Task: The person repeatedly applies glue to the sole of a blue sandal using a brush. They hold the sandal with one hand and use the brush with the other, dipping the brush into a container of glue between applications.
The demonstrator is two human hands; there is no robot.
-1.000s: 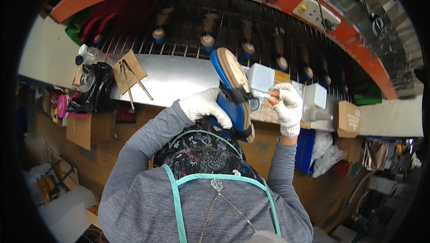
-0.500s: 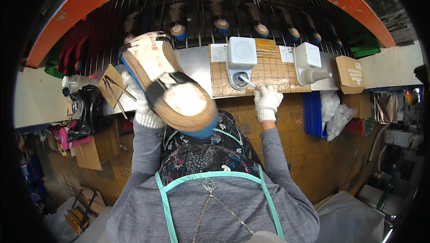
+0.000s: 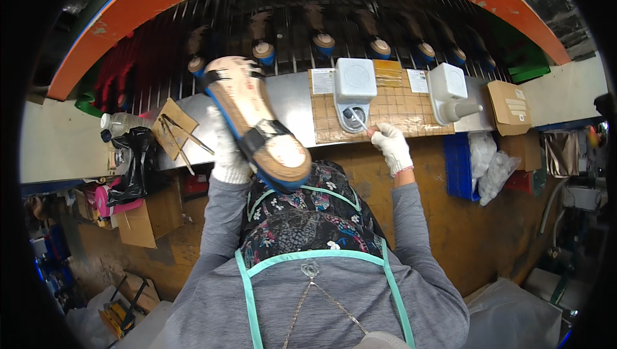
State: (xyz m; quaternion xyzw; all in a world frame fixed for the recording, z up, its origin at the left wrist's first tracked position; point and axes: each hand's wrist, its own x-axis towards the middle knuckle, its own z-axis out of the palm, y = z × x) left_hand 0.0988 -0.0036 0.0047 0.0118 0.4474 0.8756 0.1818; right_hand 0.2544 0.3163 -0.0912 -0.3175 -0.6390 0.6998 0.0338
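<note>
Currently, in the head view, the left hand (image 3: 227,154) grips a blue-sided sandal (image 3: 249,105) with black straps, held up at the front edge of the metal surface (image 3: 294,99), footbed facing the camera. The right hand (image 3: 391,145) pinches a thin pale stick (image 3: 362,122), its far end inside the round cup of a white dispenser (image 3: 355,81). That stands on a brown mat (image 3: 393,112), with a second white dispenser (image 3: 448,83) to its right. Leftward, slim tools lie across a cardboard piece (image 3: 175,110).
</note>
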